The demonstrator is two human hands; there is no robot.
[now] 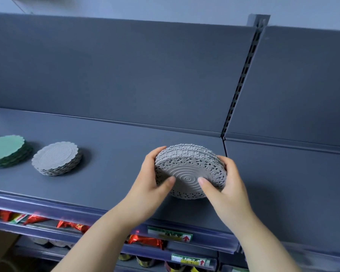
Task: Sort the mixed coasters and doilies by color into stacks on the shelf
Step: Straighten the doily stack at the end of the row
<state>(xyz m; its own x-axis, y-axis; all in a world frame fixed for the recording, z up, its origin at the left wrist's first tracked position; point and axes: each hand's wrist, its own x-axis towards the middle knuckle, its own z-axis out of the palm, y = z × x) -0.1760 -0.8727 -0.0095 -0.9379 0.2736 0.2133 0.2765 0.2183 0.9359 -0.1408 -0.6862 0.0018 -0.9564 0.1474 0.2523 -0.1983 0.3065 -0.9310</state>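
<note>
Stack of grey lacy round doilies [188,163] tilted, rim gripped by left hand [151,179] at 9 o'clock, right hand [228,183] at 3; grey scalloped pile [56,159] well toward 9.

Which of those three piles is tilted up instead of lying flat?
The lacy grey pile with the spiral centre: the left hand and right hand hold it tilted. The green pile and ribbed grey pile lie flat on the shelf.

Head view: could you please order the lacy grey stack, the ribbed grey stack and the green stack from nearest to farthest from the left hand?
1. Lacy grey stack, held in the left hand's grip.
2. Ribbed grey stack, on the shelf to its left.
3. Green stack, farther left, at the frame's edge.
</note>
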